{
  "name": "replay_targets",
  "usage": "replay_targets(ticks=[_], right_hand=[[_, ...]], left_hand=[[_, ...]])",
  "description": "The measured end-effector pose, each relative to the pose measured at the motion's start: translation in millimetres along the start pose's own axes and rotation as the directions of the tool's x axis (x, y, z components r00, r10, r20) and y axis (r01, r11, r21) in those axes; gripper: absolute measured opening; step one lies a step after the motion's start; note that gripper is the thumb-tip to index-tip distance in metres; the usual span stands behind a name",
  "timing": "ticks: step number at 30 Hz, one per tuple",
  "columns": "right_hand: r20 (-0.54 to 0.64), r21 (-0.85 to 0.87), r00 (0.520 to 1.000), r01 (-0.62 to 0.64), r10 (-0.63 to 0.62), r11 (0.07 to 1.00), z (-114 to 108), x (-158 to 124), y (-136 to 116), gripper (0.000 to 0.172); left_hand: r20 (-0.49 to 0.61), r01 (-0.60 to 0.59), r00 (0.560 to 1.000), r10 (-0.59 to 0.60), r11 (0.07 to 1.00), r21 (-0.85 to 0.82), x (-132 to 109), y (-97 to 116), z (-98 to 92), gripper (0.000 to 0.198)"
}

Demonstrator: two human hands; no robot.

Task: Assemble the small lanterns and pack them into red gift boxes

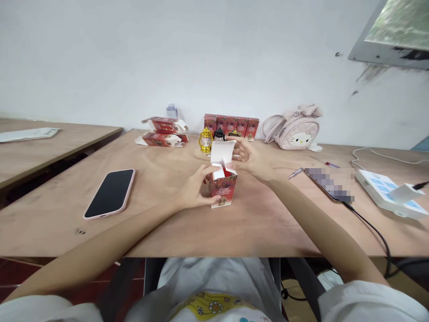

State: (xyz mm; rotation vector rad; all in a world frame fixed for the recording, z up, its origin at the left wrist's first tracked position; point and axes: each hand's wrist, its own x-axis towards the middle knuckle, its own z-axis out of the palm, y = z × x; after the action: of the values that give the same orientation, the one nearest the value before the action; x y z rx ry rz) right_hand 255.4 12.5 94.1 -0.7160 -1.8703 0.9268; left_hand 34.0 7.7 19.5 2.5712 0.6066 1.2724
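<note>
A small red printed Christmas box stands upright on the table in front of me. Its white-lined lid flap is raised, and the white side flaps stick up at the opening. My left hand grips the box from the left, thumb low on the front and fingers by the top edge. On the right, my right hand has its thumb at a side flap and its fingers curled behind the raised lid. Just behind the box are a gold mini lantern and a black mini lantern, partly hidden.
Several closed red boxes line the wall. Flattened red cartons lie left of them, near a clear bottle. A phone rests at left; a pink bag, another phone and a power strip are at right.
</note>
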Motion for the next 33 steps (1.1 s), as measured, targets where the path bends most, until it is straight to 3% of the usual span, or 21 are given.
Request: replay_targets(ticks=[3,6,8,12,24,33], right_hand=[[0.084,-0.04,0.99,0.114,-0.11,0.993,7.2,-0.6,-12.2,0.071],[0.178,-0.092,0.969,0.189,-0.171,0.978,11.7,-8.5,-20.2,0.048],[0.166,-0.138,0.972,0.189,-0.166,0.972,12.8,-14.9,-21.0,0.04],[0.083,-0.166,0.986,0.158,-0.146,0.973,10.7,-22.5,-15.7,0.04],[0.007,-0.057,0.996,0.094,-0.093,0.994,8.3,-17.2,-16.3,0.038],[-0.027,0.051,0.998,0.055,-0.054,0.997,10.2,-17.6,-1.3,0.046]], left_hand=[[-0.005,0.022,1.0,-0.022,1.0,0.01,-4.0,-5.4,2.6,0.08],[-0.029,0.053,0.998,-0.052,0.998,0.02,-10.3,-11.9,8.8,0.089],[-0.053,0.056,0.997,-0.056,0.998,-0.003,-13.2,-14.8,13.4,0.096],[-0.059,0.095,0.993,-0.101,0.992,-0.085,-13.0,-14.0,17.4,0.113],[-0.007,0.088,0.996,-0.089,0.991,-0.104,-2.1,-3.0,6.1,0.079],[0.033,0.099,0.995,-0.096,0.99,-0.1,-2.4,-5.5,4.4,0.082]])
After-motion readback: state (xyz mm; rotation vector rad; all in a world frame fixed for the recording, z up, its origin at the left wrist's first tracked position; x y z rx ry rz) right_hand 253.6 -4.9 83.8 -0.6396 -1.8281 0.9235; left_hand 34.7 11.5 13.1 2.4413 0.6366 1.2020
